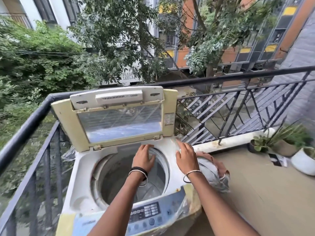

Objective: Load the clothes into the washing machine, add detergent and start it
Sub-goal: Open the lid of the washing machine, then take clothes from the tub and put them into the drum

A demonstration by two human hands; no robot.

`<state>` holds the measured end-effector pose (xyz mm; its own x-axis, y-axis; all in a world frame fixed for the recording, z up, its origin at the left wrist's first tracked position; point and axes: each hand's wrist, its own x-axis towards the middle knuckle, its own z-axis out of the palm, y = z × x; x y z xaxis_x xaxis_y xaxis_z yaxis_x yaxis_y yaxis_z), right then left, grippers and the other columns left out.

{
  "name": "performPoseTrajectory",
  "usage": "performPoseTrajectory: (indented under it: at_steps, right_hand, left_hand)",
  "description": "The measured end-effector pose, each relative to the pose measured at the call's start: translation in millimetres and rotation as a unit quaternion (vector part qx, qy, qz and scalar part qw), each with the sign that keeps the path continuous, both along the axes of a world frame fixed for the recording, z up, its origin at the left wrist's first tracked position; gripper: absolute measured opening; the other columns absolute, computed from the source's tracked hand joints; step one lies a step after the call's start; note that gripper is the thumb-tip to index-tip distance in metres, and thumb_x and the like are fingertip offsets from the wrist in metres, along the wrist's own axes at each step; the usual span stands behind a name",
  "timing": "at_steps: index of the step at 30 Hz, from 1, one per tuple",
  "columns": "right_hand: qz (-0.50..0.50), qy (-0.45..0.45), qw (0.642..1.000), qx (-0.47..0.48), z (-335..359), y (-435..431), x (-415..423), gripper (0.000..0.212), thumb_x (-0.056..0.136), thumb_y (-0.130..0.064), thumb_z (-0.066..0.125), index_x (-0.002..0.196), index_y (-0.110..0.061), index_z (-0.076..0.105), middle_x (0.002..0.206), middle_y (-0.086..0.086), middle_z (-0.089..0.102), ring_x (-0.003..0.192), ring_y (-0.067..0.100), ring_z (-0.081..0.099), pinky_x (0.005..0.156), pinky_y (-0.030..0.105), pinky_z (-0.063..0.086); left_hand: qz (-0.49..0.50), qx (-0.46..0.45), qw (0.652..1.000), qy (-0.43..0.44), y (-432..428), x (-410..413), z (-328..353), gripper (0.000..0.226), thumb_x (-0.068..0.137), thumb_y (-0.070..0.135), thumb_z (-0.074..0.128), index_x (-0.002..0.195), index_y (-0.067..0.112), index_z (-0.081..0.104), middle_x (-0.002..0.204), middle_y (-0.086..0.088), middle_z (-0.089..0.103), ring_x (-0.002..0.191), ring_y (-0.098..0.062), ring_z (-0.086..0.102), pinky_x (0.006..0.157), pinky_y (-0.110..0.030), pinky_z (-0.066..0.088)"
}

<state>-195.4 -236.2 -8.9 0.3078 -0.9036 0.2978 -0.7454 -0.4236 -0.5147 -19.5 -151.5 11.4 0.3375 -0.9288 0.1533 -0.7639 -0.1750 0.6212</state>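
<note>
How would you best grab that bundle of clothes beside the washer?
Take the clothes bundle by its bunched upper folds, from above with the right hand, open just beside it. It is a soft crumpled heap at the washing machine's right edge.

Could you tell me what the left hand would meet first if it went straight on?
Probably the raised lid, near its hinge; the left hand points there, though depth is unclear.

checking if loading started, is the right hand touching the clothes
Cannot tell: head view has the right hand overlapping the clothes, hiding any contact.
</note>
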Motion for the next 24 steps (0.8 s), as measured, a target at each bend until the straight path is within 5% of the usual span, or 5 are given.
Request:
performPoseTrajectory:
  at_steps: [6,10,15,18,24]
  right_hand:
    - [-0.039,0.008,0.999,0.027,-25.0,-12.3,-104.3,0.035,0.080,-0.015,0.050,0.110,-0.008,0.067,0.110,0.014,0.067,0.107,0.032,0.060,0.098,0.032,0.034]
    - [-0.058,-0.012,0.997,0.059,-38.8,-24.6,-175.8,0.041,0.076,-0.004,0.057,0.116,-0.007,0.065,0.120,0.017,0.065,0.116,0.031,0.058,0.107,0.035,0.037]
    - [-0.116,0.004,0.984,0.133,-59.0,-41.2,-251.5,0.037,0.078,-0.019,0.047,0.107,-0.009,0.068,0.105,0.018,0.070,0.099,0.036,0.063,0.089,0.039,0.050]
    - [-0.143,-0.006,0.979,0.143,-67.4,-52.7,-274.2,0.026,0.079,-0.012,0.053,0.098,-0.006,0.070,0.097,0.019,0.070,0.093,0.037,0.064,0.084,0.040,0.050]
    - [-0.150,-0.003,0.971,0.184,-100.0,-93.9,-287.8,0.022,0.080,-0.005,0.060,0.099,-0.008,0.070,0.099,0.018,0.070,0.095,0.038,0.063,0.080,0.040,0.050]
  left_hand:
    - [-0.016,0.029,0.998,0.048,-24.2,-108.6,-16.3,0.030,0.085,0.021,0.061,0.114,0.016,0.064,0.117,-0.010,0.063,0.111,-0.029,0.058,0.091,-0.032,0.040]
    - [-0.032,0.045,0.996,0.069,-44.9,-174.7,-30.2,0.033,0.083,0.029,0.057,0.110,0.014,0.065,0.111,-0.011,0.067,0.106,-0.031,0.061,0.088,-0.034,0.045]
    - [-0.046,0.078,0.992,0.089,-68.4,-235.6,-45.0,0.032,0.082,0.023,0.057,0.110,0.011,0.067,0.111,-0.010,0.069,0.104,-0.031,0.062,0.087,-0.031,0.041]
    - [-0.051,0.092,0.990,0.092,-83.9,-256.6,-58.9,0.041,0.077,0.032,0.050,0.109,0.011,0.066,0.110,-0.010,0.069,0.105,-0.030,0.062,0.089,-0.033,0.044]
    - [-0.041,0.126,0.987,0.094,-137.0,-273.4,-87.0,0.030,0.085,0.020,0.061,0.114,0.014,0.063,0.116,-0.007,0.067,0.109,-0.026,0.061,0.093,-0.031,0.045]
